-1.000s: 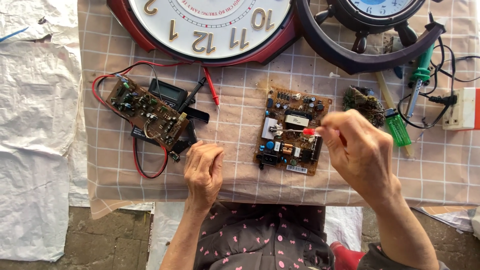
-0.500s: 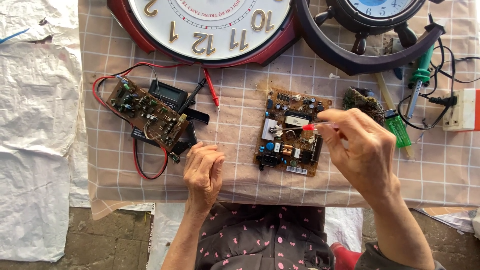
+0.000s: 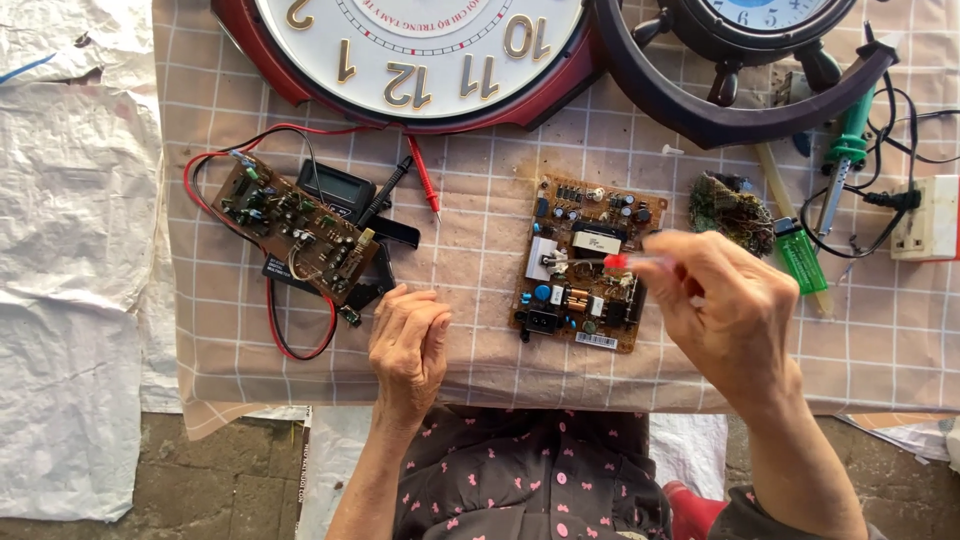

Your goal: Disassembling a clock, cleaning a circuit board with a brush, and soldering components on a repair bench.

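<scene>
Brown and crowded with small parts, a circuit board (image 3: 585, 265) lies flat on the checked cloth (image 3: 480, 230), near the front edge of the table and right of its middle. The right hand (image 3: 725, 315) hovers over the board's right side, its fingers closed in a pinch on a thin probe (image 3: 625, 261) whose red tip points left over the middle of the board; whether the tip actually touches a component is hard to tell from above. The left hand (image 3: 408, 345) rests on the cloth to the left of the board, apart from it, fingers curled loosely inward and holding nothing.

Further left, a second circuit board (image 3: 295, 230) lies tilted across a black multimeter (image 3: 340, 190), with red and black leads (image 3: 270, 320) looping around them and a red probe (image 3: 425, 185) lying just beside. At the far edge sit a large wall clock with a red rim (image 3: 250, 40) and a dark ship-wheel clock (image 3: 720, 115). To the right are a green lighter (image 3: 800, 255), a green-handled soldering iron (image 3: 845, 150) and a white socket block (image 3: 930, 220).
</scene>
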